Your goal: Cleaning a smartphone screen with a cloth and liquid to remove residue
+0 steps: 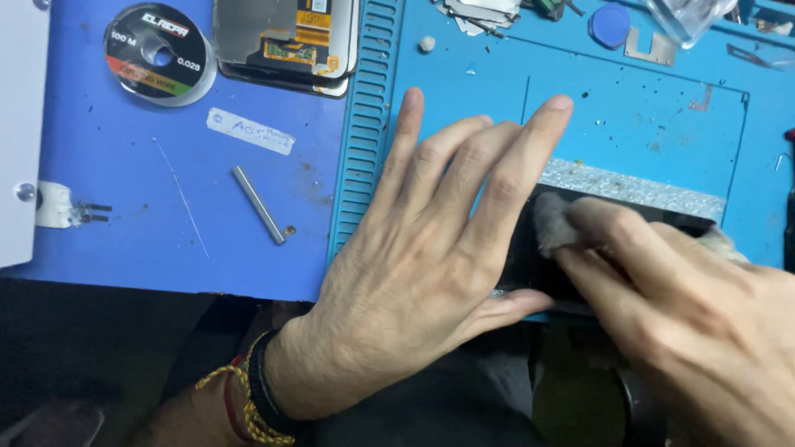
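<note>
Two hands on a black phone panel [542, 273], left hand [422, 248] flat and open pinning it, right hand [662, 290] pinching a grey cotton wad [553, 225] against its top.

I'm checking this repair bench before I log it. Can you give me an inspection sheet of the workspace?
Surface: light blue work mat with specks on it, beside a darker blue mat.
Job's things: black flat panel on the light mat, a glittery strip along its far edge.
Clutter: wire spool, small metal rod, paper label, a display part, blue round cap, metal scraps.
Grippers: left hand pressed flat on the panel; right hand presses a grey wad on it.
Cables: nothing seen.
Surroundings: white edge at left; dark area below the bench.
</note>
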